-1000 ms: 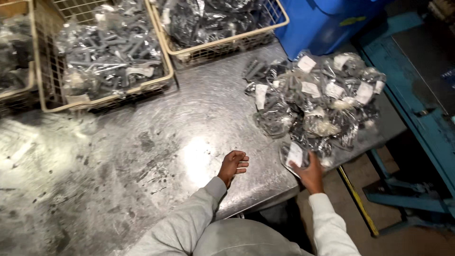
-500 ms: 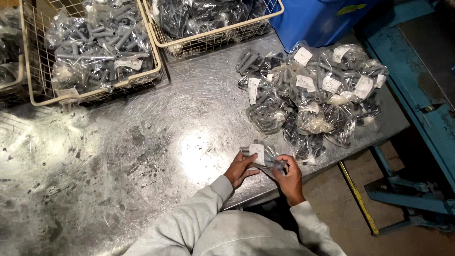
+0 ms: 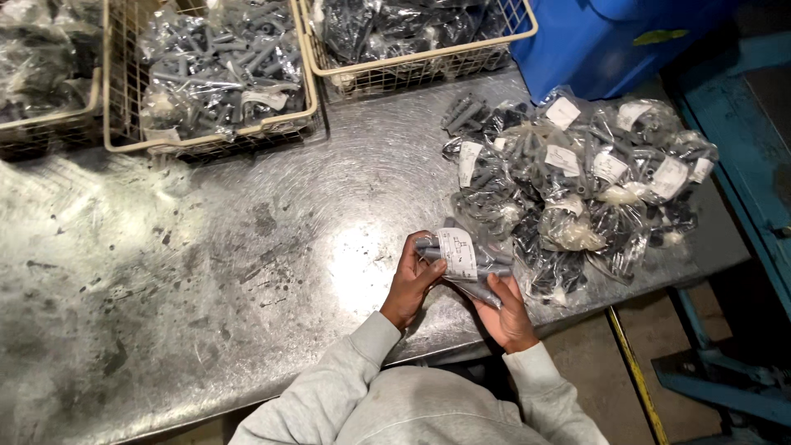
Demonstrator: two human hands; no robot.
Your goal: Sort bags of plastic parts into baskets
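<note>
Both my hands hold one clear plastic bag of grey parts [image 3: 463, 262] with a white label, just above the near edge of the scratched metal table [image 3: 206, 272]. My left hand [image 3: 412, 280] grips the bag's left end. My right hand [image 3: 508, 311] holds its right end from below. Just right of the bag lies a pile of similar labelled bags [image 3: 577, 177] on the table's right end.
Wire baskets full of bagged grey parts stand along the far edge: one at the middle [image 3: 210, 136], one to its right [image 3: 428, 62], one at the far left [image 3: 49, 124]. A blue bin [image 3: 593, 49] and a blue metal frame [image 3: 754, 173] stand to the right.
My right hand took a bag from the pile's near edge, my left hand joined it, and both now hold it up in front of me with the label facing up.
</note>
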